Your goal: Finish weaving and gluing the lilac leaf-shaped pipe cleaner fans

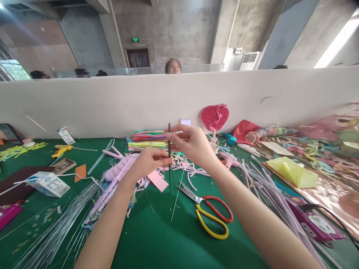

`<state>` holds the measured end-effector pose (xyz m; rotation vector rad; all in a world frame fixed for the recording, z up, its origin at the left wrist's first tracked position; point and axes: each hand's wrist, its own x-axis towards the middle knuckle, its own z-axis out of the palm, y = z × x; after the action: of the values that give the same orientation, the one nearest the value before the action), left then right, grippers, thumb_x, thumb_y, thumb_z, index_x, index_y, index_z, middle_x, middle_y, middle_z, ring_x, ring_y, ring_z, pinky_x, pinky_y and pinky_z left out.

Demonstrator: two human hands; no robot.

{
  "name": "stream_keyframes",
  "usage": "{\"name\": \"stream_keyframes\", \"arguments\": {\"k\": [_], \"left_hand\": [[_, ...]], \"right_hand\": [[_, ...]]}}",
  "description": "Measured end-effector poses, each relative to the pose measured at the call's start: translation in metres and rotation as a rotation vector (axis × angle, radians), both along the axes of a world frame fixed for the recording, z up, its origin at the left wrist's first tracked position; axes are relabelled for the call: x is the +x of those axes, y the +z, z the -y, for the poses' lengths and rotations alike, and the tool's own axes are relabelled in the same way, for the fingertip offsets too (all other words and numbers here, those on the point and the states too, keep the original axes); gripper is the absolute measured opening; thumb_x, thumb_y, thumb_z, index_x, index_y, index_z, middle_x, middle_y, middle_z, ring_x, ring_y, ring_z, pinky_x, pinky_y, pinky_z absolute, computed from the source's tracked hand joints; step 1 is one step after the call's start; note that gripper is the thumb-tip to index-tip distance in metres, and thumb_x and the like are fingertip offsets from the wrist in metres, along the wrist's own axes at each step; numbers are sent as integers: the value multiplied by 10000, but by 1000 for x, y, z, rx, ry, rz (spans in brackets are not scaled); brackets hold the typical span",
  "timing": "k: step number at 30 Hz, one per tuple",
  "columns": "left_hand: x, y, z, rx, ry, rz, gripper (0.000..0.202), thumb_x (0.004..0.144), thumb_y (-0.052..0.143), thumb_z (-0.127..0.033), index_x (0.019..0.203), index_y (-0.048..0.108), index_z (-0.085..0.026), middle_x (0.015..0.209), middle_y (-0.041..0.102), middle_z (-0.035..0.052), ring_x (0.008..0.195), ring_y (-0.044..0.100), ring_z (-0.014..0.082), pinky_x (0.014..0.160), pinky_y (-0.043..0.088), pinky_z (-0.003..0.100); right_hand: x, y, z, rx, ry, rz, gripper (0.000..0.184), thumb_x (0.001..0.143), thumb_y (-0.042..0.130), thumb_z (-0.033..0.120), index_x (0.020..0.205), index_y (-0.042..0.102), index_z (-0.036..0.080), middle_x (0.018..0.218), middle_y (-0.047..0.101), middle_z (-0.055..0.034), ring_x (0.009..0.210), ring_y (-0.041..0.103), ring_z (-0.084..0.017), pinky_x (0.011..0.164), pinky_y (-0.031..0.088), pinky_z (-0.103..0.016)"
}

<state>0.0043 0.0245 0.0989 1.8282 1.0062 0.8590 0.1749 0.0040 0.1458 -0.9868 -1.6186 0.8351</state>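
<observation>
A few thin dark green wires stand upright in front of me, held above the green table. My left hand pinches them around the middle. Higher up, my right hand grips the same wires near their top between thumb and fingers. Just below and to the right lie scissors with one red and one yellow handle, blades slightly parted. A pink card rests behind the wires, and a single pale wire lies beside the scissors.
On the left are a bundle of grey wires, a white box and a yellow glue gun. Colourful pipe cleaners lie at the back. A red round fan leans on the white partition. Lilac stems lie right.
</observation>
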Motion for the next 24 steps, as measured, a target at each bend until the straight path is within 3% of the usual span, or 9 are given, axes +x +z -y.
{"name": "stream_keyframes", "arguments": {"k": [5,11,20,24], "left_hand": [[0,-6,-5,43,-90,-66,226,761,707,-400,747,703,-175,729,694,25,711,641,175,664,491,268],[-2,-6,-4,13,-104,-84,244,747,721,-422,755,713,-178,728,698,25,709,634,177,667,479,271],[4,-7,-1,16,-146,-149,316,738,709,-466,766,723,-151,722,696,34,730,632,192,663,474,279],[10,-11,-1,-1,-174,-155,277,740,709,-433,752,701,-157,707,688,23,713,617,181,642,453,263]], "right_hand": [[2,-2,0,42,-2,28,291,838,617,395,967,730,159,769,727,-47,699,699,-171,669,591,-306],[2,1,1,41,64,-153,348,847,618,396,1094,711,168,842,735,-50,803,709,-180,704,618,-308],[9,6,1,-11,71,-178,328,662,788,425,813,714,144,746,719,-26,683,698,-156,606,609,-264],[17,7,3,14,79,-173,296,710,756,430,775,690,149,714,711,-22,664,684,-141,622,597,-266]]}}
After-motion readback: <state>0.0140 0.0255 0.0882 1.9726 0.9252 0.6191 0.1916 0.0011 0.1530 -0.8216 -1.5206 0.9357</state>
